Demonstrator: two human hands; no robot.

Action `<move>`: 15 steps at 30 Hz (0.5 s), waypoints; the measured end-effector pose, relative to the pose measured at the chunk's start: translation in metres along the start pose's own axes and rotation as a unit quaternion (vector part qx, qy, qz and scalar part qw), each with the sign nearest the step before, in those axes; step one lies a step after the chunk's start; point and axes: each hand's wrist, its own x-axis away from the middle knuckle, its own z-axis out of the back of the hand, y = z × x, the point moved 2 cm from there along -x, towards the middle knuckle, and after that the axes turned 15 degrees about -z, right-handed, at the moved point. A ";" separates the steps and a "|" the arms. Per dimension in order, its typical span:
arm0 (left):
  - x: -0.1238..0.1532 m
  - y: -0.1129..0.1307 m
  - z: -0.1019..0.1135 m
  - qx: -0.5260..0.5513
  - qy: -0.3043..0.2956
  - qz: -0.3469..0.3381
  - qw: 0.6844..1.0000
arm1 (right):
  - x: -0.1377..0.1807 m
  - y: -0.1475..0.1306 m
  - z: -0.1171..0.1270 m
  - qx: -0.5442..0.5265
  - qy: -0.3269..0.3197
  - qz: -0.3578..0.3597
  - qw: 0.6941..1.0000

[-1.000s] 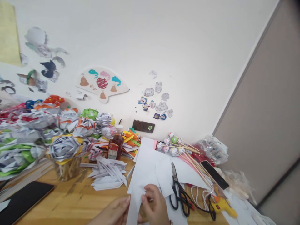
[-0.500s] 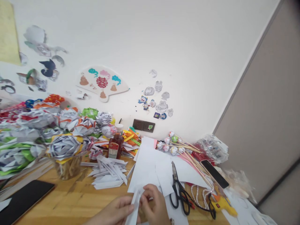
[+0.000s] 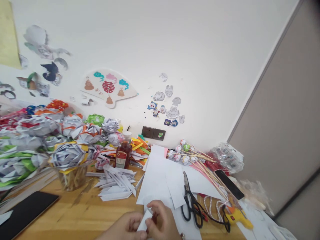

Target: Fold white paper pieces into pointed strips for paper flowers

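I see the white strip (image 3: 145, 222) at bottom centre, folded shorter than before, pinched by left hand (image 3: 126, 226) and right hand (image 3: 163, 222); bare tabletop (image 3: 80, 215) opens lower left, scissors (image 3: 187, 190) bound the right.

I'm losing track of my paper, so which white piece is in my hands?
The narrow white piece held between your left hand and right hand; the folded strips lie piled on the table, and the larger sheets lie flat.

Wooden table (image 3: 75, 216), folded strips (image 3: 116, 183) piled, bottle (image 3: 123, 156) just behind them, clear cup (image 3: 71, 180) to their left, black slab (image 3: 28, 215) at front left, white sheets (image 3: 156, 176) right of the strips, scissors (image 3: 191, 204) partly on these, glue gun (image 3: 239, 218) farther right.
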 end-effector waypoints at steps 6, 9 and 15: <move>0.000 0.005 -0.004 -0.016 -0.001 -0.015 1.000 | -0.001 -0.001 -0.001 -0.002 0.000 0.013 1.000; -0.001 0.008 -0.006 -0.012 -0.007 -0.016 1.000 | 0.000 -0.001 -0.001 0.002 0.004 0.019 1.000; 0.000 0.013 -0.008 -0.024 -0.024 -0.028 0.999 | 0.001 0.000 -0.001 -0.016 -0.009 -0.030 0.999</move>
